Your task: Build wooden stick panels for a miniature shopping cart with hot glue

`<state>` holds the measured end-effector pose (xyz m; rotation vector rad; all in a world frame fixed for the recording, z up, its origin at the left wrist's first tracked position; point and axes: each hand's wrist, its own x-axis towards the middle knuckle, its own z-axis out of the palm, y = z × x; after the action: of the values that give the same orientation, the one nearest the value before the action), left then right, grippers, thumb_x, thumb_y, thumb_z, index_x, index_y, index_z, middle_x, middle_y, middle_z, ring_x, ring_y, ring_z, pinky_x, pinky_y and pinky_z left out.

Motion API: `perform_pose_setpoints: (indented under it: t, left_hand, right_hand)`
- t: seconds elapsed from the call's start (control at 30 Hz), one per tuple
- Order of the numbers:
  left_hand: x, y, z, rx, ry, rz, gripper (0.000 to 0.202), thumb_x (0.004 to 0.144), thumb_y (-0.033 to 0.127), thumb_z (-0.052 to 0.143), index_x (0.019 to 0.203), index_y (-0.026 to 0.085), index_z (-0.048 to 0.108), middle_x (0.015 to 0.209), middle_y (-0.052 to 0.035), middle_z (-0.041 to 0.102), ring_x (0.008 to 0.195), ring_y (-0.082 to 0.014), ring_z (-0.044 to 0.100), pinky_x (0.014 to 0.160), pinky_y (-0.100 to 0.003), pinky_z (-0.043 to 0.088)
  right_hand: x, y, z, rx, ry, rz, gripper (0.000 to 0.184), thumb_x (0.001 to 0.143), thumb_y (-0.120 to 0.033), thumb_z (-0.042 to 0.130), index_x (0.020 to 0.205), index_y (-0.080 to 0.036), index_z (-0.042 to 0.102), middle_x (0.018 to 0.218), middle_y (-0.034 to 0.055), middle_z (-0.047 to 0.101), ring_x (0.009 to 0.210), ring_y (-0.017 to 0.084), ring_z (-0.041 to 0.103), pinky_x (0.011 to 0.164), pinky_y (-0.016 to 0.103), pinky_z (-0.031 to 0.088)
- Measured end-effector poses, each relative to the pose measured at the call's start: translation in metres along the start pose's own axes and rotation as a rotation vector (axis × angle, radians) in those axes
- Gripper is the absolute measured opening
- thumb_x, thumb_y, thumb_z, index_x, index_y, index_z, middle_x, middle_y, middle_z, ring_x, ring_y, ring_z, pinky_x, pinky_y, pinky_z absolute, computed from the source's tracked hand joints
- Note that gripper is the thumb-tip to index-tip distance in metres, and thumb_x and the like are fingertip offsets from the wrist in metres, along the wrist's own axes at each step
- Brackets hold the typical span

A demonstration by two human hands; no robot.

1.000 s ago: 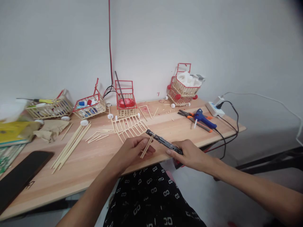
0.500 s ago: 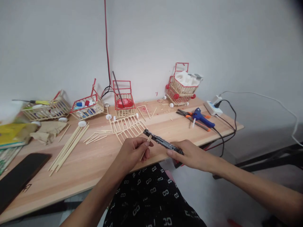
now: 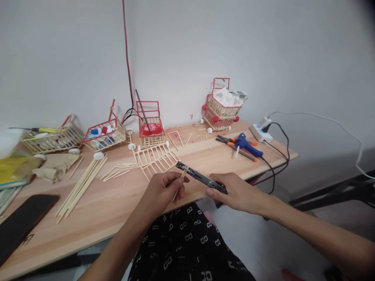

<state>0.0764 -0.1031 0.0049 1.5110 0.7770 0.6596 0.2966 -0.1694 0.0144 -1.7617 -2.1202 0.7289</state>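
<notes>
My left hand (image 3: 164,190) pinches a short wooden stick (image 3: 179,185) over the near edge of the wooden table (image 3: 117,203). My right hand (image 3: 234,192) is closed on the handles of black pliers (image 3: 197,176), whose jaws reach left and meet the upper end of the stick. Just beyond the hands lies a flat lattice of wooden sticks (image 3: 156,158).
Along the wall stand several small stick carts (image 3: 150,127) with red trim. Long sticks (image 3: 82,185) lie at left, near a black phone (image 3: 20,222) and books (image 3: 11,169). A blue glue gun (image 3: 247,144), orange-handled pliers (image 3: 227,141) and a white power strip (image 3: 260,132) are at right.
The left hand raised the stick a little, so its top end now sits at the pliers' jaws. The view has drifted slightly.
</notes>
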Motion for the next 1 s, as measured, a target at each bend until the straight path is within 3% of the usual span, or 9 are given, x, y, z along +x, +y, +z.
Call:
perform_pose_setpoints:
  t: [0.33, 0.5, 0.67, 0.83, 0.9, 1.0]
  left_hand:
    - [-0.004, 0.001, 0.002, 0.012, -0.004, 0.027, 0.027, 0.085, 0.036, 0.054, 0.086, 0.01, 0.064, 0.054, 0.0014, 0.055, 0.046, -0.0085, 0.047, 0.048, -0.02, 0.039]
    - [-0.008, 0.003, 0.004, 0.097, 0.028, 0.086, 0.026, 0.087, 0.034, 0.05, 0.082, 0.012, 0.063, 0.056, 0.0012, 0.055, 0.049, -0.009, 0.048, 0.049, -0.02, 0.039]
    - [-0.012, 0.001, 0.01, 0.435, 0.191, 0.147, 0.027, 0.089, 0.03, 0.045, 0.071, 0.016, 0.06, 0.058, 0.0008, 0.057, 0.053, -0.0111, 0.051, 0.054, -0.022, 0.038]
    - [-0.01, -0.004, 0.011, 0.713, 0.33, 0.182, 0.03, 0.089, 0.028, 0.046, 0.062, 0.018, 0.054, 0.058, 0.0001, 0.058, 0.057, -0.0136, 0.054, 0.058, -0.025, 0.034]
    - [-0.008, -0.006, 0.008, 0.667, 0.328, 0.15, 0.029, 0.088, 0.03, 0.047, 0.062, 0.018, 0.055, 0.057, 0.0001, 0.057, 0.055, -0.0135, 0.053, 0.058, -0.025, 0.035]
    - [-0.006, -0.007, 0.004, 0.342, 0.181, 0.039, 0.027, 0.086, 0.035, 0.05, 0.069, 0.017, 0.059, 0.054, 0.0008, 0.057, 0.049, -0.0122, 0.051, 0.053, -0.024, 0.037]
  right_hand:
    - [-0.003, 0.0, -0.005, 0.066, -0.047, -0.048, 0.046, 0.088, -0.059, 0.046, 0.098, -0.016, 0.057, 0.088, 0.0073, 0.065, 0.076, 0.019, 0.058, 0.066, 0.029, 0.042]
    - [-0.005, 0.0, -0.007, 0.02, 0.03, -0.044, 0.047, 0.085, -0.059, 0.05, 0.101, -0.016, 0.058, 0.101, 0.0103, 0.064, 0.087, 0.022, 0.058, 0.074, 0.032, 0.043]
    - [-0.007, 0.0, -0.003, 0.125, -0.063, 0.002, 0.046, 0.087, -0.06, 0.047, 0.098, -0.017, 0.059, 0.089, 0.006, 0.066, 0.077, 0.019, 0.059, 0.068, 0.029, 0.043]
    - [-0.012, -0.004, 0.001, 0.148, -0.029, 0.099, 0.047, 0.086, -0.063, 0.047, 0.096, -0.019, 0.061, 0.092, 0.0057, 0.067, 0.081, 0.02, 0.06, 0.071, 0.029, 0.043]
    - [-0.014, -0.003, 0.001, 0.203, -0.081, 0.113, 0.047, 0.087, -0.063, 0.045, 0.096, -0.02, 0.061, 0.093, 0.0054, 0.067, 0.083, 0.02, 0.06, 0.072, 0.029, 0.044]
    - [-0.016, 0.001, -0.001, 0.282, -0.169, 0.096, 0.052, 0.09, -0.063, 0.037, 0.093, -0.018, 0.062, 0.087, 0.0056, 0.066, 0.079, 0.019, 0.059, 0.069, 0.028, 0.045]
